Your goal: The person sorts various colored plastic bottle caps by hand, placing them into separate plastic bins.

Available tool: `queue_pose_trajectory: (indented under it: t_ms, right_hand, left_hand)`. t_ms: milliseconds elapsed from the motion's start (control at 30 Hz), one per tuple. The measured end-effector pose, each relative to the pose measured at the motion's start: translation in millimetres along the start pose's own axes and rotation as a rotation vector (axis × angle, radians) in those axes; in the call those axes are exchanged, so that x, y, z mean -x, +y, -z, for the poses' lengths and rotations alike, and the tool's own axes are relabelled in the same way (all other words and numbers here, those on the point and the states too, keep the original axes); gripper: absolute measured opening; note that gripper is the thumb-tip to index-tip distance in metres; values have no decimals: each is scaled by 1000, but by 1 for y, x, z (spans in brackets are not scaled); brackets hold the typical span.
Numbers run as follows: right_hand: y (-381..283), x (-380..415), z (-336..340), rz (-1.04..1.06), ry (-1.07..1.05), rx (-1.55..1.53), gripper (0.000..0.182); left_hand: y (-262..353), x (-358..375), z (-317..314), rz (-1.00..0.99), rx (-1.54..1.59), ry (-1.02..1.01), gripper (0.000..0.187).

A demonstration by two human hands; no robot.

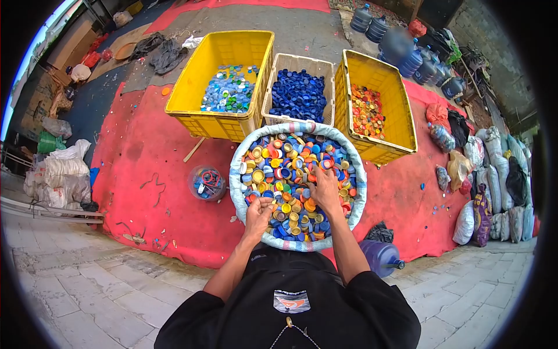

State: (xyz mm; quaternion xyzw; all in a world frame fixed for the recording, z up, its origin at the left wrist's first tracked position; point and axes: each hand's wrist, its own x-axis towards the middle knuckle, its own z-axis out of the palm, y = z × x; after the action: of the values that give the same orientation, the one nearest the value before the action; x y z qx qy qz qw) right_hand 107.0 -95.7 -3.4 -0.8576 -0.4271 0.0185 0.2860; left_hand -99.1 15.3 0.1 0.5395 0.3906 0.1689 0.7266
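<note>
A round basin with a pale cloth-wrapped rim (236, 183) stands right in front of my body, full of loose plastic bottle caps (285, 173) in blue, yellow, orange, red and white. Over the near left part of the caps, my left hand (257, 218) has its thumb and fingers drawn together; whatever is between the tips is too small to make out. My right hand (326, 189) reaches in from the right, its fingers somewhat apart and touching the caps near the middle of the basin.
Behind the basin stand a yellow crate (221, 125) with light-blue and green caps, a white crate (269, 107) with dark-blue caps, and a yellow crate (381, 148) with red and orange caps. A clear tub (207, 182) sits left, a water jug (381, 257) right.
</note>
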Motion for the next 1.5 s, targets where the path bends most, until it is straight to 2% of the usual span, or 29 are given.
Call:
queue_pose_trajectory:
  t_ms: [133,433,533,667,767,800,867,933,967,1000,1100,1233,1400,1500]
  right_hand:
    - [-5,-13,7,53,-132,42,62]
    - [11,-18,-9,188,-158,67,61]
    - [9,-15,-5,170,-133,32,57]
    - [20,-6,-6,45,21,-228,59]
    - [15,6,9,-307,33,-757,58]
    - [18,13,8,-355,60,-929,50]
    - [27,31,11,-454,83,-1425,45]
    - [22,47,21,-564,113,-1810,41]
    - [20,55,24,-603,123,-1850,41]
    - [19,63,25,-643,135,-1891,42]
    - [16,84,28,-704,155,-1982,40]
    - [13,103,32,-764,177,-1983,37]
    - [13,111,36,-746,169,-1970,39]
    - [12,113,35,-743,160,-1974,38]
  left_hand:
    - [-7,3,2,-29,-60,-15,19]
    - [-27,2,-3,-98,-181,-5,22]
    - [-28,0,-10,-118,-215,-15,23]
    - [-27,-4,-19,-167,-297,-43,25]
    - [-13,-6,-30,-221,-431,-81,29]
    - [-11,-9,-34,-251,-471,-95,31]
    - [-5,-14,-40,-315,-588,-130,37]
    - [-12,-26,-45,-502,-686,-141,39]
    - [-15,-32,-47,-596,-734,-147,40]
    - [-9,-33,-52,-515,-708,-196,44]
    - [1,-42,-64,-739,-864,-211,46]
    - [6,-57,-73,-818,-1077,-322,56]
    - [11,-68,-82,-848,-1166,-399,53]
    - [7,-73,-82,-785,-1188,-459,55]
